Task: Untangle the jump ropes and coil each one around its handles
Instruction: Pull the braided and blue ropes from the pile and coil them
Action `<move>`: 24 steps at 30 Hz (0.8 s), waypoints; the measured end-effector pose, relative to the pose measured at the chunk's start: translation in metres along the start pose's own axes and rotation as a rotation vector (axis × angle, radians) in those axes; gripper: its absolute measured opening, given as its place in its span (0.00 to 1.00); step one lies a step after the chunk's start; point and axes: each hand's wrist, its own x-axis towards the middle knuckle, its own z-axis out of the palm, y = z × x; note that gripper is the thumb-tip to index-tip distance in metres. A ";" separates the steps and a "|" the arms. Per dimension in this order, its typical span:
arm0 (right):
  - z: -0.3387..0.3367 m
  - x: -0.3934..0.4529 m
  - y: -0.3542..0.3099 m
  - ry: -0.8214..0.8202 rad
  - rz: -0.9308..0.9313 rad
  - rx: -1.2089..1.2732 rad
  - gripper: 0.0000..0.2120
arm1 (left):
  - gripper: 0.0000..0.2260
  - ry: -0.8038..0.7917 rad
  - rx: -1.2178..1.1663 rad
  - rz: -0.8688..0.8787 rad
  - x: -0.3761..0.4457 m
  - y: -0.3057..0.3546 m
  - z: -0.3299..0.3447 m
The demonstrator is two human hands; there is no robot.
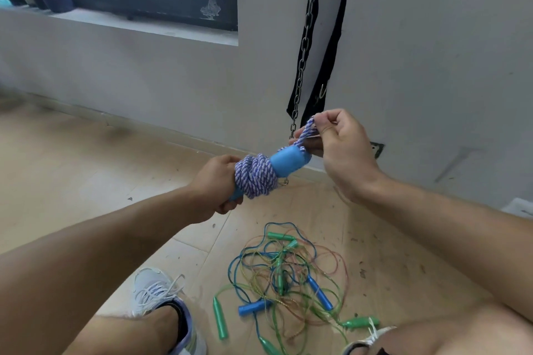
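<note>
Coiled rope [255, 175] held between left hand [213, 188] and right hand [340, 150], above tangled ropes [288, 277] on the floor [86, 158], between two shoes [161, 297].

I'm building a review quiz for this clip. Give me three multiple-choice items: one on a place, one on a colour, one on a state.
1. Where is the tangled pile of ropes?
A on the floor
B on the windowsill
C hung on the wall

2. What colour are the held handles?
A red
B blue
C black

3. What is the right hand doing?
A resting open
B pinching the rope end
C touching the chain

A: the tangled pile lies on the floor.
B: the handles are blue.
C is wrong; B: the right hand pinches the rope end.
</note>
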 end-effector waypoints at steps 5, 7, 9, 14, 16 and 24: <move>-0.005 -0.018 -0.013 -0.290 -0.038 -0.035 0.07 | 0.10 -0.344 0.014 -0.243 -0.012 -0.011 -0.015; -0.003 -0.024 -0.020 -0.397 -0.092 -0.083 0.05 | 0.10 -0.364 0.040 -0.250 -0.015 -0.016 -0.017; 0.001 -0.028 -0.021 -0.405 -0.158 -0.155 0.04 | 0.19 -0.335 0.015 -0.221 -0.015 -0.017 -0.017; 0.017 -0.026 -0.011 -0.228 -0.178 -0.218 0.07 | 0.43 -0.322 -0.016 -0.052 -0.015 -0.004 -0.003; 0.019 -0.023 -0.008 -0.178 -0.167 -0.252 0.07 | 0.50 -0.279 0.107 0.003 -0.015 -0.005 -0.003; 0.027 -0.021 -0.001 -0.132 -0.077 -0.251 0.10 | 0.46 -0.080 0.167 -0.005 -0.021 -0.001 0.006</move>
